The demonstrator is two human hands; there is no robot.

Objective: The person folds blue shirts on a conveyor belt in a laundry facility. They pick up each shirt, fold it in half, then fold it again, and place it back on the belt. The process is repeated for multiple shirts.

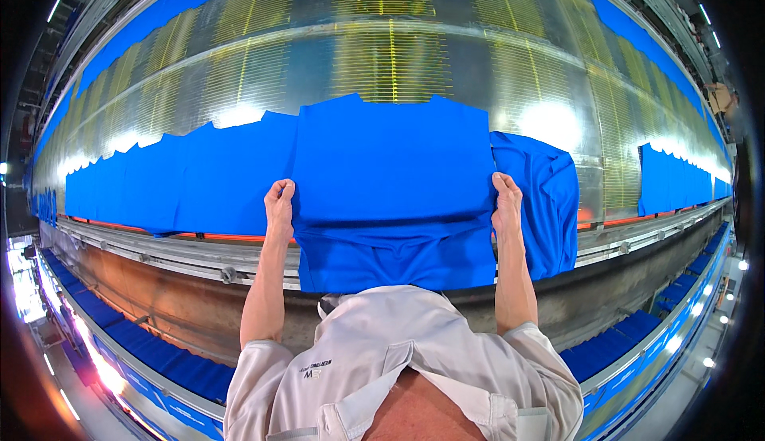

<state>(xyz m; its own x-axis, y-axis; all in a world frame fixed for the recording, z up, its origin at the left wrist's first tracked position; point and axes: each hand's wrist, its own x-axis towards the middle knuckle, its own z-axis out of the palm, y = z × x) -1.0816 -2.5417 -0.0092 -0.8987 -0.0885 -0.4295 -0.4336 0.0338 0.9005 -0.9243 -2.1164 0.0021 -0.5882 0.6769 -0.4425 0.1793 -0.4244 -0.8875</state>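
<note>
A blue fabric garment panel (394,162) lies stretched between my two hands, its notched far edge on the table and its near part sagging in folds toward my body. My left hand (279,206) pinches the panel's left edge with curled fingers. On the opposite side my right hand (506,200) pinches its right edge at about the same height. Just right of my right hand rests a crumpled pile of blue fabric (546,202). More flat blue panels (215,174) overlap in a row to the left, close by my left hand.
The long metal table (311,58) carries yellow line markings and bright reflections. A metal rail (191,262) runs along its near edge. Further blue panels (677,182) lie at the right, and others line the far edge. Dark blue cloth (159,353) sits low behind me.
</note>
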